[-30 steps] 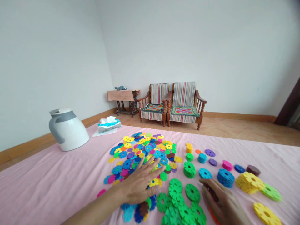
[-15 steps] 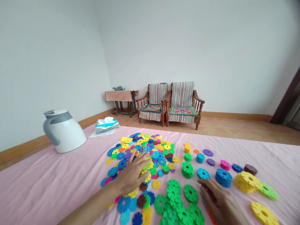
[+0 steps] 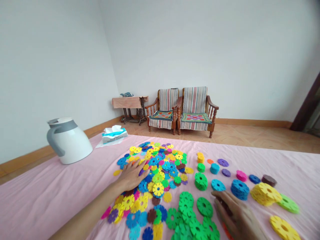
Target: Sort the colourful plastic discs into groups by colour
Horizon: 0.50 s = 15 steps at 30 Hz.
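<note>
My left hand (image 3: pixel 133 175) lies open, fingers spread, on a mixed pile of notched plastic discs (image 3: pixel 158 189) in yellow, blue, green, purple and brown. My right hand (image 3: pixel 235 211) is curled over the cloth, thumb and fingers bent inward; what is in it, if anything, is hidden. Under it an orange disc (image 3: pixel 227 232) shows in part. Between the hands is a loose heap of green discs (image 3: pixel 186 216). Beyond my right hand stand sorted stacks: a green stack (image 3: pixel 201 180), a blue stack (image 3: pixel 239 189), a tall yellow stack (image 3: pixel 265 193) and a brown stack (image 3: pixel 269 180).
All the discs rest on a pink cloth (image 3: pixel 82 193). At the left stand a white jug (image 3: pixel 73 145) with a grey handle and a tissue box (image 3: pixel 114 135). Past the cloth's far edge are two wooden armchairs (image 3: pixel 195 110) and a small covered table (image 3: pixel 130 102).
My left hand has slid leftward and slightly away over the pile, shifting discs and uncovering yellow ones nearer me. My right hand stays nearly in place.
</note>
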Motion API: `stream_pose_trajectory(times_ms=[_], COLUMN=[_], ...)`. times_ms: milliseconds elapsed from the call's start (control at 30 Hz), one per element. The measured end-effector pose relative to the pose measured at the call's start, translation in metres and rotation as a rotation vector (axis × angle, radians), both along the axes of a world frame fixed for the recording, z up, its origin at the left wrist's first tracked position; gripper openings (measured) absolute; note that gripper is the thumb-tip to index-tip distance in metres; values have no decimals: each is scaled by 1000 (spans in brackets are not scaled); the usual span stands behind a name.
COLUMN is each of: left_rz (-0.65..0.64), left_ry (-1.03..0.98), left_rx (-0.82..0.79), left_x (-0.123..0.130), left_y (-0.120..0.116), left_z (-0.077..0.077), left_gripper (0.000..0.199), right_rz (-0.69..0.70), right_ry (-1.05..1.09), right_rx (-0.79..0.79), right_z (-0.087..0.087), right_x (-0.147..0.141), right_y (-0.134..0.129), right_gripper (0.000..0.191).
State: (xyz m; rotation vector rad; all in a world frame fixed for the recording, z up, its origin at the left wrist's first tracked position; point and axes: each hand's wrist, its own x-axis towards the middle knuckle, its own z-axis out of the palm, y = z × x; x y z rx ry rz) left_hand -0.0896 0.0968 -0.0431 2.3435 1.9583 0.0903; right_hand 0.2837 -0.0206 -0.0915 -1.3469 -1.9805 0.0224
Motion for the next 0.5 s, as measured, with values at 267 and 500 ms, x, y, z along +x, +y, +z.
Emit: stream_pose_trajectory(times_ms=[267,500], left_rz=[-156,-561], left_ry=[-30,-70], left_rx=[42,-14], left_x=[46,119], left_y=[-10,-18], left_z=[17,11], left_gripper=[68,59], right_rz=[0,6], right_ry=[-20,-39], right_rx=[2,5], right_z=[3,6], right_x=[0,-1], right_y=[0,-1], right_gripper=[19,17])
